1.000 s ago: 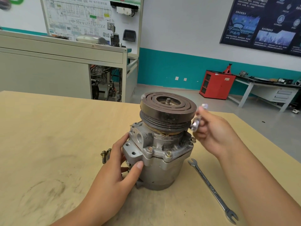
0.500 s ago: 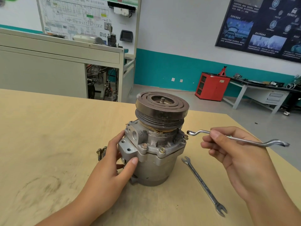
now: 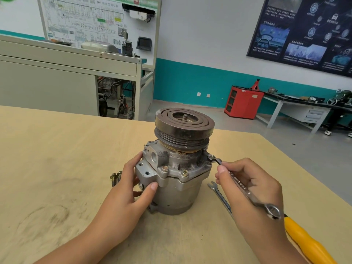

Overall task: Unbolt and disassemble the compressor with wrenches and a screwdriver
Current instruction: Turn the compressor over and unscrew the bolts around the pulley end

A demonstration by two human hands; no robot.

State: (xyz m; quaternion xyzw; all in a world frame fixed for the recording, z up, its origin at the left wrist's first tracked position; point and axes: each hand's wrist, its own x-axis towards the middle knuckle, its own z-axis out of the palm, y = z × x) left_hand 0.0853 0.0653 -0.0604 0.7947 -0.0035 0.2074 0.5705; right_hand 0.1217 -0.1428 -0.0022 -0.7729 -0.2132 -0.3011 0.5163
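Observation:
The grey compressor (image 3: 177,189) stands upright on the wooden table (image 3: 57,159), its dark grooved pulley (image 3: 184,126) on top. My left hand (image 3: 131,189) clasps the housing's left side, thumb on the front flange. My right hand (image 3: 247,189) grips a ring wrench (image 3: 245,187); its far ring end sits on a bolt at the flange's right side. Two flange bolts (image 3: 174,170) face me at the front.
Two removed bolts (image 3: 116,177) lie left of the compressor, partly behind my left hand. A second, open-ended wrench (image 3: 219,195) lies on the table to the right. A yellow tool handle (image 3: 304,242) rests at the lower right. The table's right edge drops to the floor.
My right hand swung the ring wrench from level in the air down onto the bolt at the right of the flange. My left hand kept its hold on the housing.

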